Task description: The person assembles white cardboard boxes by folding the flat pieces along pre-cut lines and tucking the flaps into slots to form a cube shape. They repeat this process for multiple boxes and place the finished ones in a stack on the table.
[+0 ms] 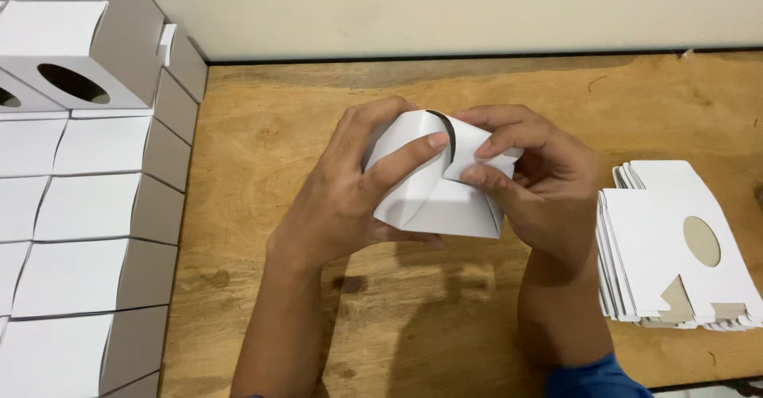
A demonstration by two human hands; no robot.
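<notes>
Main risk, as judged: the curved end flaps of the white pillow box (435,199) could spring back open if thumb pressure slipped, since the card looked stiff and only partly tucked; pressing too hard could instead crease the panel off its scored curve or tear the edge by the oval cut-out. A second risk: the box, held above the tabletop (445,318) with nothing under it, could twist out of grip if the hands pushed unevenly. The left hand (350,199) gripped the box's left side, its thumb laid across the front flap. The right hand (532,183) pinched the opposite flap, fingertips folding it inward toward the left thumb. Both hands were closed on the box, which sat between them, touching both. The box was white, matt, half-formed: one curved flap overlapped the other, with a dark slit showing at the top between them. To the right of the right hand, near the wrist, lay a stack of flat box blanks (675,247) with an oval window. Well to the left of the left hand stood rows of finished boxes (87,207).
</notes>
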